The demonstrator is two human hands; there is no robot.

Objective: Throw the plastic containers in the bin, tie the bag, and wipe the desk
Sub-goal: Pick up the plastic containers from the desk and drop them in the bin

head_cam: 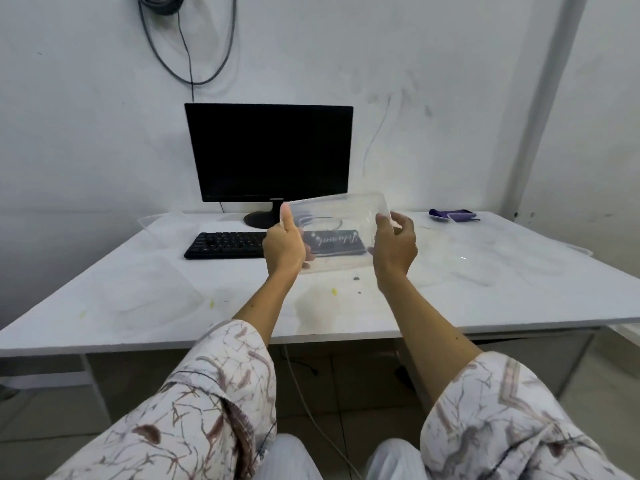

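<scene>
While raised, clear container (337, 230), both hands gripping

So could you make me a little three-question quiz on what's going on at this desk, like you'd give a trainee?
1. True or false: both hands hold the clear plastic container above the desk.
2. Which lies on the desk's far right corner? A) purple cloth B) red mug C) open book
3. Fill in: the black keyboard lies in front of the dark ____.

Key:
1. True: the left hand and right hand grip its opposite ends, thumbs on the near side.
2. A, the purple cloth.
3. Monitor.
</scene>
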